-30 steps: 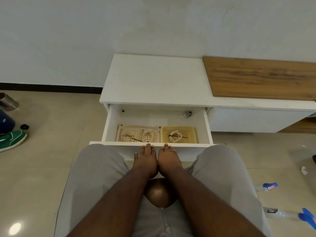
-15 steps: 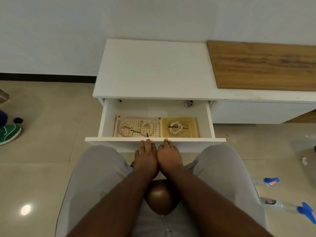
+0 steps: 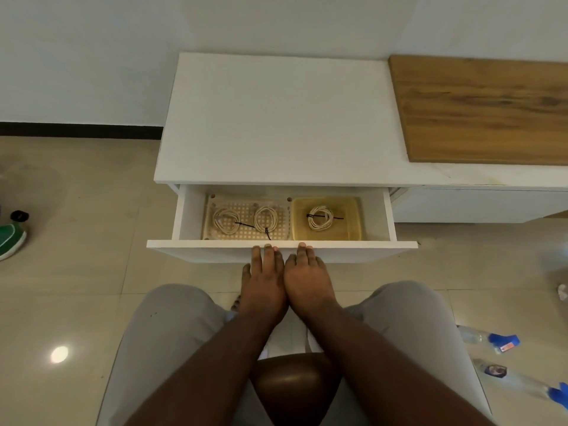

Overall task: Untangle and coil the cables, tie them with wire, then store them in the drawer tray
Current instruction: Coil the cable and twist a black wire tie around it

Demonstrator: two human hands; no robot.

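The white drawer (image 3: 199,250) stands open below the cabinet top (image 3: 276,118). Inside it, a perforated beige tray (image 3: 282,232) holds two coiled white cables (image 3: 226,219) (image 3: 266,218), each bound with black wire. Beside it on the right, a yellow tray (image 3: 350,210) holds a third tied coil (image 3: 320,217). My left hand (image 3: 262,281) and my right hand (image 3: 307,279) lie side by side, with straight fingers touching the top edge of the drawer front. Neither hand holds anything.
A wooden panel (image 3: 485,109) covers the cabinet top on the right. A green shoe (image 3: 9,241) and a black cap (image 3: 19,215) lie on the tiled floor at left. Two plastic bottles (image 3: 491,341) (image 3: 519,379) lie at right. A brown stool (image 3: 292,385) shows between my knees.
The drawer has slid partly inward under my hands, so less of its back shows. My view has shifted closer over the cabinet.
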